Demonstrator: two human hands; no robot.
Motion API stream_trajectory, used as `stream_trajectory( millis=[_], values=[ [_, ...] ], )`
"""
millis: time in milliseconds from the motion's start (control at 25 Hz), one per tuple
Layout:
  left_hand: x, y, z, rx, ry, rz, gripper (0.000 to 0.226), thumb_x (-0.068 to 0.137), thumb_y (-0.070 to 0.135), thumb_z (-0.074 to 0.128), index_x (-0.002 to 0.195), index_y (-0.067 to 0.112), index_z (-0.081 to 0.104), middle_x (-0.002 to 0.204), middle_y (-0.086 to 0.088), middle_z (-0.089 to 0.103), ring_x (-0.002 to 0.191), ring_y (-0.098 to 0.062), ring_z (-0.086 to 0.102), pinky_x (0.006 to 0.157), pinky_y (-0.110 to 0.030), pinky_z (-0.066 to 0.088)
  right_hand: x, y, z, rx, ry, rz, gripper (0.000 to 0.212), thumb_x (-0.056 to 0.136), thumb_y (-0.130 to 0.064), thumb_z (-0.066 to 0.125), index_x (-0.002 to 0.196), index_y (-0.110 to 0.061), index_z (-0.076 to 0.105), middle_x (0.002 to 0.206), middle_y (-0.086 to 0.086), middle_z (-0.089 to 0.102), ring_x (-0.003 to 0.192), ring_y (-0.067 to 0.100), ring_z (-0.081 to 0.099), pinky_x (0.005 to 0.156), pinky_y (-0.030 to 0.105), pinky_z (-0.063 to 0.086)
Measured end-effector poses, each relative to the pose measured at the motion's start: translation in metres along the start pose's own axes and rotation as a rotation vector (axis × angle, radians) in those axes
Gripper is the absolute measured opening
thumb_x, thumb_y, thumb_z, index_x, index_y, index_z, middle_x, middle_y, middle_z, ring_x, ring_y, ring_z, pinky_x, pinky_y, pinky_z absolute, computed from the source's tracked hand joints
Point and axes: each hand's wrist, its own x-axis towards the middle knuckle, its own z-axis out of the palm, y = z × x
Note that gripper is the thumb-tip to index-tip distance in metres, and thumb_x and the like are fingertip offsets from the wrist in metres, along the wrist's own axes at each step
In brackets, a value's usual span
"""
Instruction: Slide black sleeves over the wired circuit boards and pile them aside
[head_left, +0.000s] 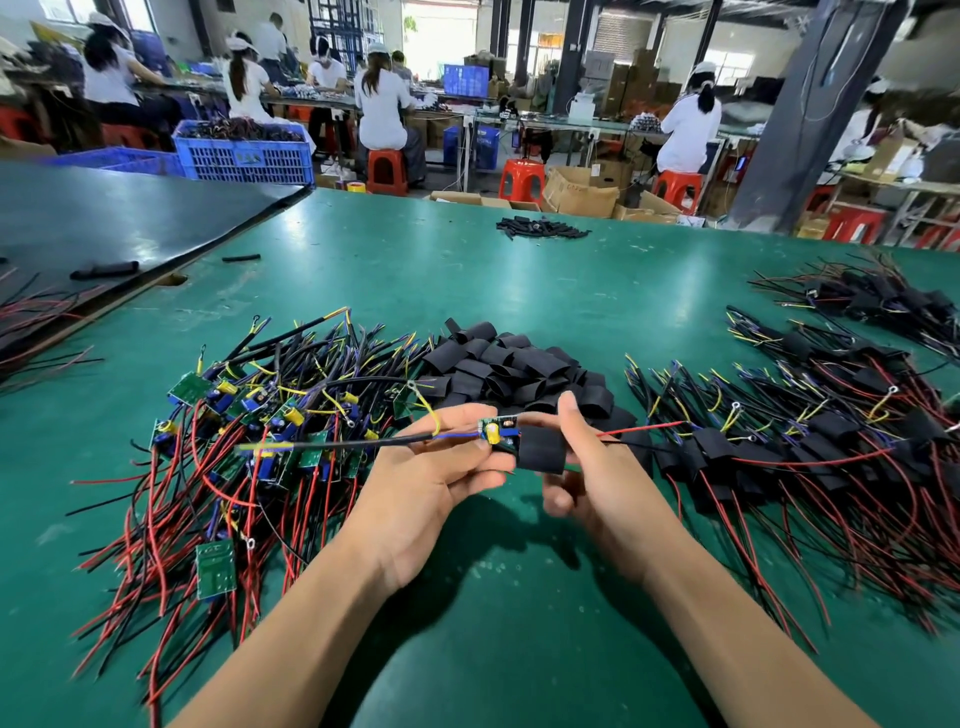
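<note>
Left hand (431, 467) pinches one wired circuit board (497, 434) above the green table (519, 597). Right hand (597, 480) pinches a black sleeve (543, 451), drawn over the board's red-wire end only, so the capacitor end is bare. Judged mid-batch: a large pile of sleeved boards (779, 447) lies right, a tangled heap of bare boards (270, 426) left, and loose sleeves (514, 369) between them.
</note>
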Motion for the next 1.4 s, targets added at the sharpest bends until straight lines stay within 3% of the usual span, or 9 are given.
stream_trajectory(
  millis=[160,280,360,520,800,1080,1400],
  values=[
    [0.0,0.001,0.001,-0.053,-0.012,-0.053,0.026,0.081,-0.014,0.061,0.1,0.002,0.07,0.092,-0.022,0.073,0.083,-0.03,0.075,0.071,-0.029,0.061,-0.001,0.003,0.003,0.17,-0.054,0.033,0.044,0.085,-0.053,0.065,0.098,-0.013,0.077,0.083,0.005,0.069,0.05,0.012,0.049,0.049,0.021,0.044],
    [-0.001,0.001,0.003,-0.064,-0.033,-0.06,0.022,0.071,0.001,0.07,0.093,0.004,0.072,0.09,-0.022,0.071,0.081,-0.028,0.074,0.072,-0.029,0.061,-0.001,0.002,0.004,0.331,-0.066,0.072,0.023,0.084,-0.033,0.07,0.086,-0.012,0.075,0.082,0.01,0.067,0.06,0.015,0.058,0.061,0.023,0.052],
    [-0.001,0.001,0.003,-0.06,-0.023,-0.051,0.019,0.071,0.006,0.071,0.089,0.006,0.074,0.09,-0.022,0.071,0.081,-0.027,0.074,0.073,-0.029,0.061,-0.001,0.001,0.003,0.368,-0.062,0.094,0.021,0.079,-0.029,0.072,0.088,-0.01,0.075,0.083,0.01,0.069,0.064,0.015,0.062,0.064,0.024,0.054],
    [0.0,-0.001,0.001,-0.058,-0.013,-0.035,0.018,0.072,0.005,0.072,0.089,0.007,0.075,0.089,-0.021,0.072,0.08,-0.026,0.074,0.072,-0.027,0.061,-0.002,-0.001,0.002,0.444,-0.04,0.128,0.03,0.065,-0.018,0.079,0.094,-0.01,0.075,0.085,0.008,0.072,0.07,0.013,0.068,0.064,0.022,0.057],
    [0.001,-0.003,-0.001,-0.019,-0.014,0.035,0.022,0.07,0.007,0.073,0.092,0.005,0.072,0.089,-0.02,0.072,0.079,-0.023,0.073,0.071,-0.027,0.06,-0.001,-0.001,-0.001,0.417,-0.074,0.113,0.045,0.069,-0.012,0.076,0.113,-0.01,0.066,0.083,0.005,0.071,0.07,0.012,0.067,0.063,0.02,0.053],
    [0.003,-0.005,-0.002,0.019,-0.008,0.09,0.022,0.071,0.007,0.073,0.092,0.003,0.072,0.087,-0.018,0.072,0.08,-0.023,0.071,0.075,-0.028,0.06,0.0,-0.001,0.0,0.403,-0.052,0.121,0.066,0.059,-0.012,0.082,0.122,-0.008,0.062,0.082,0.008,0.073,0.067,0.014,0.068,0.06,0.02,0.054],
    [0.002,-0.009,-0.004,0.235,0.024,0.218,0.013,0.083,-0.005,0.071,0.091,0.004,0.073,0.09,-0.021,0.072,0.082,-0.025,0.067,0.081,-0.035,0.056,0.0,-0.001,0.0,0.399,-0.042,0.112,0.066,0.065,-0.015,0.08,0.127,-0.007,0.058,0.083,0.005,0.074,0.069,0.013,0.069,0.06,0.02,0.055]
  ],
)
